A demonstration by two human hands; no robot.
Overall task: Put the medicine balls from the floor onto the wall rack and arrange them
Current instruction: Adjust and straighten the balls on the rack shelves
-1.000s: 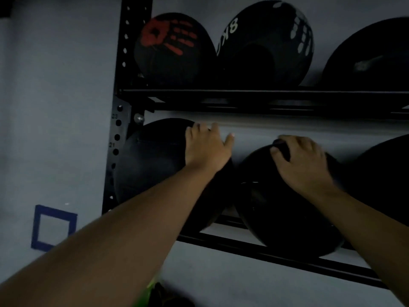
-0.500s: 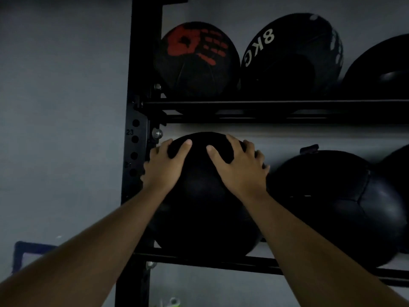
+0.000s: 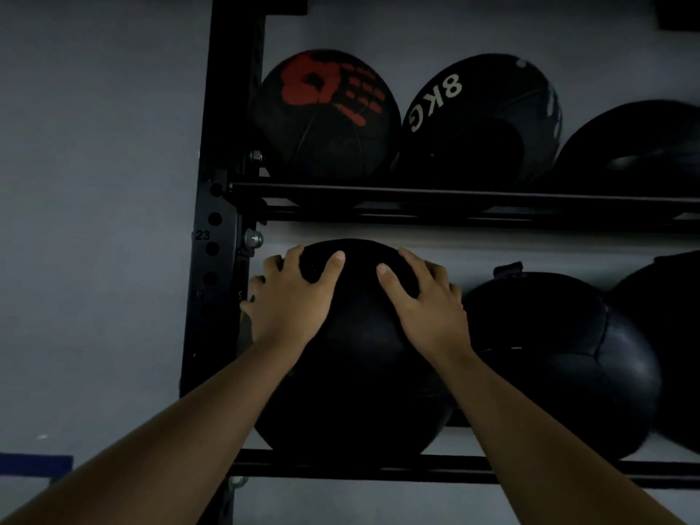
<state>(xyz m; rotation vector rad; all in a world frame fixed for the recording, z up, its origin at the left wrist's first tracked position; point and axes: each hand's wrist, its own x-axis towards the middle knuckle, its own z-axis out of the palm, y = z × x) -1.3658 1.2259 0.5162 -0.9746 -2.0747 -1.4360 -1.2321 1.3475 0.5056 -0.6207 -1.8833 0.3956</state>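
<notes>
A plain black medicine ball (image 3: 356, 373) rests at the left end of the lower shelf of the black wall rack (image 3: 416, 467). My left hand (image 3: 291, 301) grips its upper left side and my right hand (image 3: 424, 305) its upper right, fingers spread over the top. To its right on the same shelf sit a second black ball (image 3: 560, 365) with a strap and part of a third (image 3: 670, 335). The upper shelf holds a ball with a red handprint (image 3: 325, 111), an "8KG" ball (image 3: 481, 119) and another black ball (image 3: 636, 145).
The rack's black upright post (image 3: 216, 259) with holes and bolts stands just left of my left hand. A grey wall lies behind. Blue tape (image 3: 34, 464) marks the wall at lower left. The room is dim.
A second ago my hands rested on two separate balls of the lower shelf. Both hands now hold the leftmost ball, and the view has shifted left and closer.
</notes>
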